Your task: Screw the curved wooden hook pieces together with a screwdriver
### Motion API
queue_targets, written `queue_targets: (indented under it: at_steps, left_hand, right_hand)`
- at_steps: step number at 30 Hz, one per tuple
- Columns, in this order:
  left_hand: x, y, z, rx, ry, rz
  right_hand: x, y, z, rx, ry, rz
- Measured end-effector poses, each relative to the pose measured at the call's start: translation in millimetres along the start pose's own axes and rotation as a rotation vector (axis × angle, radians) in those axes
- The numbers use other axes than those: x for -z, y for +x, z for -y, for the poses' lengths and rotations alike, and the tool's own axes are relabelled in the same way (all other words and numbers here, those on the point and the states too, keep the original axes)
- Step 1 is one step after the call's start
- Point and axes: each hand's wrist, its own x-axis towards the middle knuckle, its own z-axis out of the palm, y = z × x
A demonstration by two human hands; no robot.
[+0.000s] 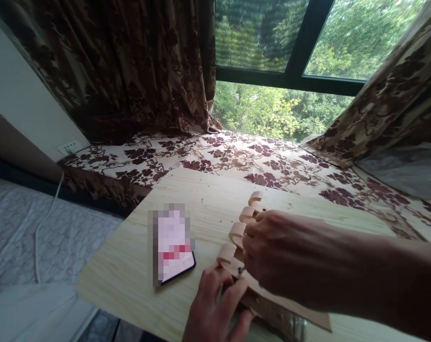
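A light wooden piece (283, 304) with a row of several curved, hook-like wooden parts (237, 233) along its far left side lies on the wooden tabletop. My left hand (219, 301) grips its near left end, thumb and fingers pressed against the edge. Over the middle of the piece, my right hand (268, 247) is closed with its fingers curled down. The back of that hand hides its fingertips and whatever they pinch. Between the two hands shows a small dark metallic bit (240, 270), too small to name. A clear, shiny object (297, 325) is partly visible under the near edge.
A phone (173, 247) with a blurred, lit screen lies left of the hands on the tabletop (130, 275). Small dark specks are scattered on the wood. Beyond are a floral-covered window ledge (237, 156) and curtains (165, 71). A white cable (41, 237) hangs at the left.
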Motion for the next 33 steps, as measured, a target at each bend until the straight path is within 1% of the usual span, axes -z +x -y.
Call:
queue_targets:
  at_steps: [3,7,10,13,15,18,19,20,22,25,27,29,33]
  left_hand:
    - [-1.5,-1,3,0.001,-0.040,-0.005]
    - [-2.8,-3,3,0.006,-0.082,-0.042]
    - [-2.7,-4,2,0.017,-0.087,-0.044]
    - [-2.5,-3,0,0.018,-0.087,-0.026]
    - [-2.4,-2,0,0.018,-0.086,-0.014]
    - [-1.8,-2,-1,0.028,-0.073,0.018]
    - [-1.4,-2,-1,0.035,-0.066,0.027]
    - [-1.1,-2,-1,0.039,-0.060,0.031]
    - [-0.6,-2,0,0.046,-0.061,0.032]
    - [-0.6,-2,1,0.043,-0.073,0.023]
    - [-0.9,-2,2,0.048,-0.079,0.017]
    - [-1.3,-3,2,0.045,-0.089,0.001]
    - [-1.3,-3,2,0.035,-0.094,-0.034]
  right_hand:
    - [4,6,-9,-0.017,0.083,0.082]
    - [10,17,-24,-0.158,0.161,0.229]
    - [12,19,-27,-0.249,0.213,0.231]
    - [11,16,-23,-0.279,0.189,0.242]
    - [9,11,-17,-0.243,0.144,0.187]
    - [6,5,-9,-0.080,0.067,0.055]
    - [6,4,-7,-0.026,0.028,0.036]
    - [6,3,-5,0.018,-0.012,0.038]
    - [6,4,-2,0.075,-0.060,0.081]
    - [9,10,-4,0.094,0.005,0.123]
    - [11,14,-9,0.071,0.091,0.143]
    - [12,18,-17,0.014,0.169,0.180]
    - [6,19,-33,-0.209,0.279,0.187]
